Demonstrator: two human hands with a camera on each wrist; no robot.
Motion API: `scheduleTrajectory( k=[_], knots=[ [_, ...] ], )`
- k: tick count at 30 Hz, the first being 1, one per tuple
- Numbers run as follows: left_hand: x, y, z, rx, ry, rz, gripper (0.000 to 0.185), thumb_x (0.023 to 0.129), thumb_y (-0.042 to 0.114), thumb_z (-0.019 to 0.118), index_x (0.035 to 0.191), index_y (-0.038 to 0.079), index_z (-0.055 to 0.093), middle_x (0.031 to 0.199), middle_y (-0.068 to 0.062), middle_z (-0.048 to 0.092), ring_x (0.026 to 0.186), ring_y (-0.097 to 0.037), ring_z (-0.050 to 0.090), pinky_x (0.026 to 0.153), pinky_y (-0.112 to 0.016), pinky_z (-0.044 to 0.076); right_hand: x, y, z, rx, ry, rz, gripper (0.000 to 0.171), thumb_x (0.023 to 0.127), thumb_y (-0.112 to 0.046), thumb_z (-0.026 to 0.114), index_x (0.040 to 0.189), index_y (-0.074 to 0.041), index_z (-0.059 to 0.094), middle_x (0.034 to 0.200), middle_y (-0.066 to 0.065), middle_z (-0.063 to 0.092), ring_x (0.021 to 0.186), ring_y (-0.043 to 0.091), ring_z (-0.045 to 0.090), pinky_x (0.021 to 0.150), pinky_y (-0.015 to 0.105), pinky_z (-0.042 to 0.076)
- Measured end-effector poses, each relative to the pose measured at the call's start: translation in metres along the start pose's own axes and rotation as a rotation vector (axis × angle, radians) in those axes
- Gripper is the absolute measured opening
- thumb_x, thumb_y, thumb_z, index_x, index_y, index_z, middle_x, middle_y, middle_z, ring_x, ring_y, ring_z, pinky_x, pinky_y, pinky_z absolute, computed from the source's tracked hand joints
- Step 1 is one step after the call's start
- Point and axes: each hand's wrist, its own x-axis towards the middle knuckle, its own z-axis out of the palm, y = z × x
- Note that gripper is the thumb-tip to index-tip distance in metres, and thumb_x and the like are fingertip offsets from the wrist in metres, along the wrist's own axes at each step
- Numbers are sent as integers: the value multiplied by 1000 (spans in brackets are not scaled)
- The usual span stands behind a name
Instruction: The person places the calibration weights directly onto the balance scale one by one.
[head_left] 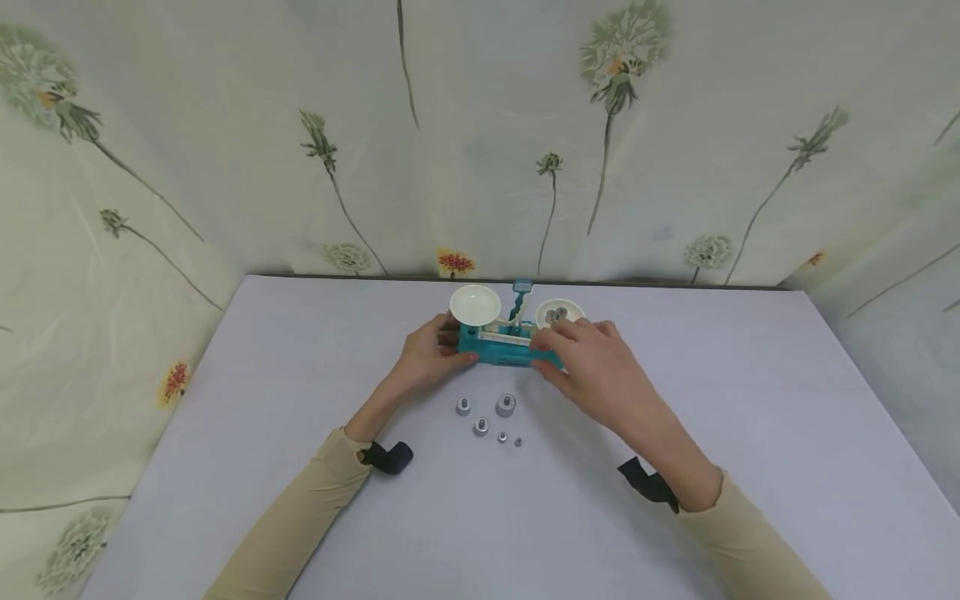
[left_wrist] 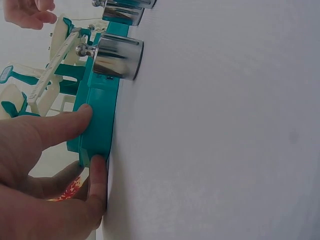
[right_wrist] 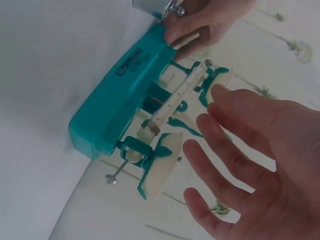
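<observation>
A teal balance scale [head_left: 506, 356] with a white graduated beam [head_left: 504, 337] stands near the table's far edge. My left hand [head_left: 429, 357] holds the left end of its base, thumb on the front side and fingers around the end. The left pan [head_left: 475, 306] is bare. On the right pan [head_left: 574, 312] lie small grey metal pieces [head_left: 556, 315], too small to name surely. My right hand [head_left: 600, 373] is at the scale's right side, fingers loosely bent and spread. In the right wrist view its fingers [right_wrist: 235, 150] hold nothing and appear apart from the beam.
In front of the scale several silver knobbed weights of different sizes stand on the white table [head_left: 315, 350], the largest weight [head_left: 506, 406] at the back right and the smallest [head_left: 518, 442] nearest me. A flowered cloth [head_left: 480, 167] hangs behind the table.
</observation>
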Motion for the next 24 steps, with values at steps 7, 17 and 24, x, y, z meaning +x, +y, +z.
scheduleTrajectory(
  k=[7, 17, 24],
  knots=[
    [-1, 3, -1, -2, -2, 1, 64, 97, 15, 80, 151, -1, 51, 152, -24, 60, 138, -41, 63, 115, -47, 58, -4, -4, 4, -10, -4, -20, 25, 91, -24, 88, 113, -17, 78, 98, 0, 76, 96, 22, 71, 97, 53, 55],
    [-5, 2, -1, 8, 7, -9, 63, 97, 15, 81, 151, 1, 52, 151, -23, 61, 136, -40, 65, 113, -47, 59, -12, -13, 17, 13, -18, -65, 27, 87, -24, 92, 109, -19, 76, 105, -2, 79, 100, 20, 71, 95, 47, 53],
    [-2, 3, -1, 13, 2, -13, 64, 97, 17, 81, 152, 2, 52, 150, -22, 62, 136, -38, 65, 114, -47, 58, -14, -15, 27, 22, -79, -90, 29, 88, -29, 91, 111, -20, 76, 107, -2, 79, 101, 18, 71, 95, 48, 54]
  ],
)
